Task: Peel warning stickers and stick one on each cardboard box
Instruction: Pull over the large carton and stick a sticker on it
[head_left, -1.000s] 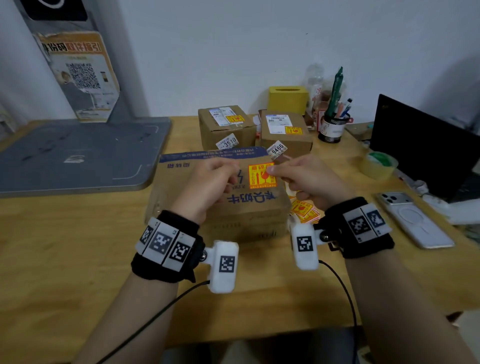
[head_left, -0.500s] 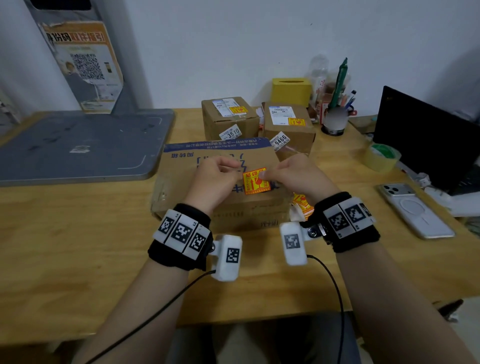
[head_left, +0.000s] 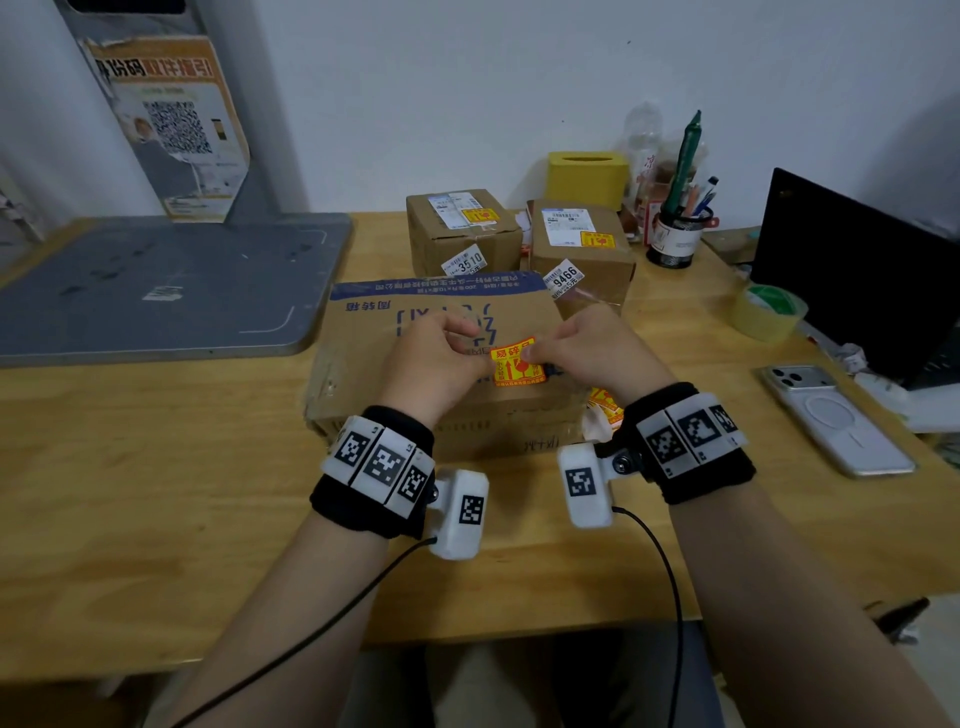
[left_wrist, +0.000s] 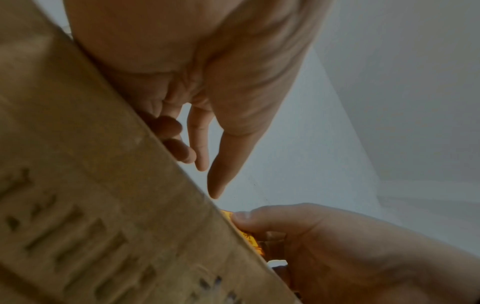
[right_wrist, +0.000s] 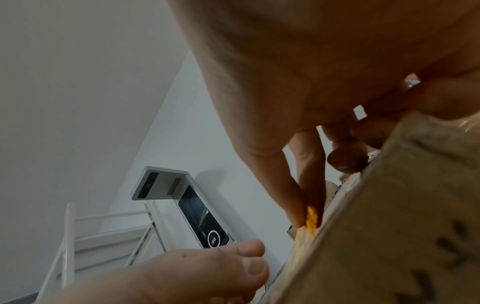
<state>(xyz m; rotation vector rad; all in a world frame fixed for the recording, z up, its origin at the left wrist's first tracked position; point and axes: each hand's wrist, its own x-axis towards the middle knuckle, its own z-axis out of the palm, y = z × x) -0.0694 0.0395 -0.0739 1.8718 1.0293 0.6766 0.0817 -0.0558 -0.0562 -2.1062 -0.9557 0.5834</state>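
A large cardboard box (head_left: 415, 364) lies on the desk in front of me. An orange-and-yellow warning sticker (head_left: 517, 364) lies on its top, near the right front. My right hand (head_left: 582, 345) pinches the sticker's right edge between thumb and forefinger; the right wrist view shows the sticker (right_wrist: 311, 216) between those fingers. My left hand (head_left: 436, 358) hovers at the sticker's left edge, thumb and forefinger pointing down and apart with nothing between them (left_wrist: 215, 185). Behind it stand two small boxes (head_left: 462, 234) (head_left: 582, 249), each bearing a sticker.
Spare sticker sheets (head_left: 605, 405) lie right of the big box. A phone (head_left: 836, 421), a tape roll (head_left: 769, 312) and a black laptop (head_left: 852, 275) fill the right side. A pen cup (head_left: 678, 236) and yellow box (head_left: 587, 176) stand at the back, a grey platform (head_left: 156, 286) at left.
Both hands brought the sticker down onto the big box's top. The left hand's thumb and forefinger have come off its left edge, while the right hand still holds the right edge.
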